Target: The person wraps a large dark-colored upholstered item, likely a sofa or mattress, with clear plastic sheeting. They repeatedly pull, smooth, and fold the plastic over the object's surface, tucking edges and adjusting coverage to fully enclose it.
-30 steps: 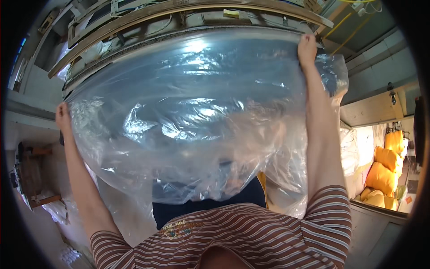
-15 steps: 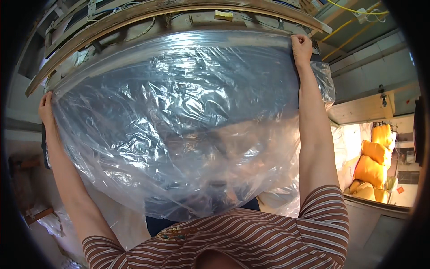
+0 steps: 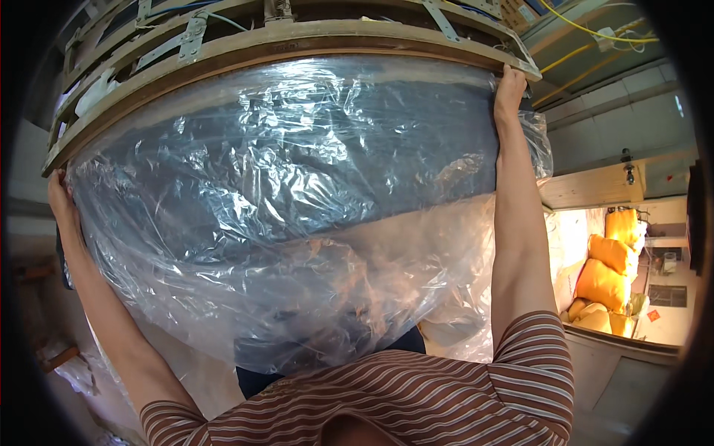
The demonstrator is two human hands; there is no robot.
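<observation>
A large clear plastic sheet [image 3: 297,171] hangs spread in front of me, wrinkled and shiny, over something dark. My left hand [image 3: 62,196] is closed at the sheet's far left corner, just under the left end of a long wooden bar [image 3: 297,46]. At the far right corner my right hand [image 3: 510,95] grips the sheet, its fingers up against the bar's right end. The sheet's far edge is tucked out of sight beneath the bar. Its near part sags loosely toward my body. The fingertips of both hands are partly hidden.
Metal brackets [image 3: 195,37] join the bar to a wooden frame behind it. Yellow cables [image 3: 595,33] run at the far right. Orange stuffed sacks [image 3: 604,282] are stacked beyond an opening on the right, below a pale wooden board [image 3: 595,186].
The wooden bar and its frame have come nearer, down over the sheet's far edge. My left hand has shifted left and nearer; my right hand has moved slightly right and nearer, both with the sheet.
</observation>
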